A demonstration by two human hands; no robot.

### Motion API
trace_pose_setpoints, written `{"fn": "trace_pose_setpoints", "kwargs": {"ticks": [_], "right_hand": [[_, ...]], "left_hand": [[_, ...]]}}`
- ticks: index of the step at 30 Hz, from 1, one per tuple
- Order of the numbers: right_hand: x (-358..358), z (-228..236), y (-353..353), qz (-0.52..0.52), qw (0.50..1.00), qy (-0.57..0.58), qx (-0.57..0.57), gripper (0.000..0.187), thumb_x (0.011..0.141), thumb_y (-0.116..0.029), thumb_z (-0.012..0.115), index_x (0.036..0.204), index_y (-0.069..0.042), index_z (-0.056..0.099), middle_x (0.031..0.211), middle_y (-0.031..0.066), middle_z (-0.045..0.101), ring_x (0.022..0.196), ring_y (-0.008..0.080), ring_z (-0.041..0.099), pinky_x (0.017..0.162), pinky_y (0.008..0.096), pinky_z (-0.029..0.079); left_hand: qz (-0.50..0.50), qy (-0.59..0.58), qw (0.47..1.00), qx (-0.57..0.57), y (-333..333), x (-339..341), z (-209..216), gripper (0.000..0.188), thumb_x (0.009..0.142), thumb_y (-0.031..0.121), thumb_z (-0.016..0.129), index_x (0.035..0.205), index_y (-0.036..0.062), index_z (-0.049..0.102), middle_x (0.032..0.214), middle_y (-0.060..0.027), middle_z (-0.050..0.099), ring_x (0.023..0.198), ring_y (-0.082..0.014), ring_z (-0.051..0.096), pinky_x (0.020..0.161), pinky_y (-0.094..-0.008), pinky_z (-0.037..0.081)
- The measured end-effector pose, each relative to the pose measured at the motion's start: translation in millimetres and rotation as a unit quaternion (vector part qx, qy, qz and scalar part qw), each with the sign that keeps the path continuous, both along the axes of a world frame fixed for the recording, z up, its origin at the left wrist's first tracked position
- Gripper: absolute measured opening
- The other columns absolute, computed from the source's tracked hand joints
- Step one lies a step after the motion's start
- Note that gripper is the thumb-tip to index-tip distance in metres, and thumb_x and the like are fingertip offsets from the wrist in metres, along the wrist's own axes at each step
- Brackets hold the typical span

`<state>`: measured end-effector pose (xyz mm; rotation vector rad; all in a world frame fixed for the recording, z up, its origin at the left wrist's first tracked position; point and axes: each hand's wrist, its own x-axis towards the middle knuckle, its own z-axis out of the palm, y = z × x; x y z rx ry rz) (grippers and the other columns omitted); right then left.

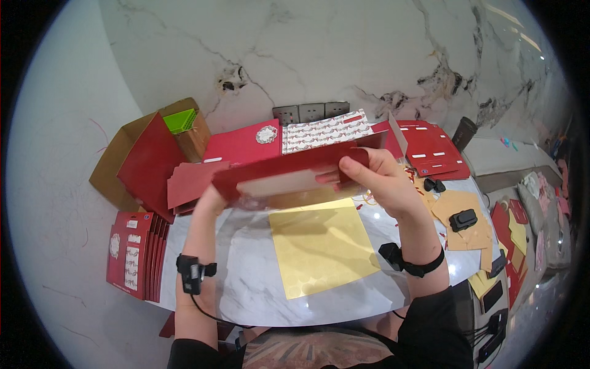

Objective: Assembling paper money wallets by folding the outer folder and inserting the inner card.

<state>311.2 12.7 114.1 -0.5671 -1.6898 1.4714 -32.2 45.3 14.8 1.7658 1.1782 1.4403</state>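
Note:
A red cardboard sleeve (270,169) with a clear, shiny window is held up and tilted over the table between both hands. My right hand (382,181) grips its right end, thumb on the near face and the other fingers partly behind it. My left hand (212,200) is at the left end; its fingers are mostly hidden by the sleeve. Below lies a yellow sheet (322,249) with faint round stickers on the marble-patterned table (246,277). Behind the sleeve is a white patterned card (326,132) next to a red folder (236,141).
At the left, a brown carton (114,175) stands beside a stack of red packages (132,255). More red cards (430,147) lie at the back right, near a dark cup (465,132). Tan paper pieces (473,240) carry a small black device (463,219). Sockets (311,112) line the wall.

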Motion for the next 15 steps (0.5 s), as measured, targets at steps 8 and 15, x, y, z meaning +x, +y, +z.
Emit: {"fn": "trace_pose_setpoints", "kwargs": {"ticks": [8,15], "right_hand": [[-6,-8,7,-0.081,0.983,0.045,-0.160,0.030,0.103,-0.026,0.055,0.119,-0.002,0.066,0.100,0.0059,0.072,0.079,0.0075,0.064,0.069,0.0251,0.055],[-23,-25,1,-0.044,0.983,0.046,-0.170,0.027,0.103,-0.027,0.056,0.114,-0.004,0.067,0.092,-0.0005,0.068,0.081,0.0071,0.061,0.072,0.0242,0.051]], "left_hand": [[0.059,-0.014,0.971,0.230,-31,24,87,0.027,0.103,0.009,0.049,0.121,-0.0049,0.064,0.123,-0.0125,0.067,0.114,-0.0163,0.062,0.102,-0.0328,0.046],[0.045,0.351,0.899,0.260,-45,56,95,0.048,0.088,0.007,0.065,0.136,0.0094,0.059,0.136,-0.0087,0.061,0.133,-0.0300,0.051,0.120,-0.0525,0.019]]}}
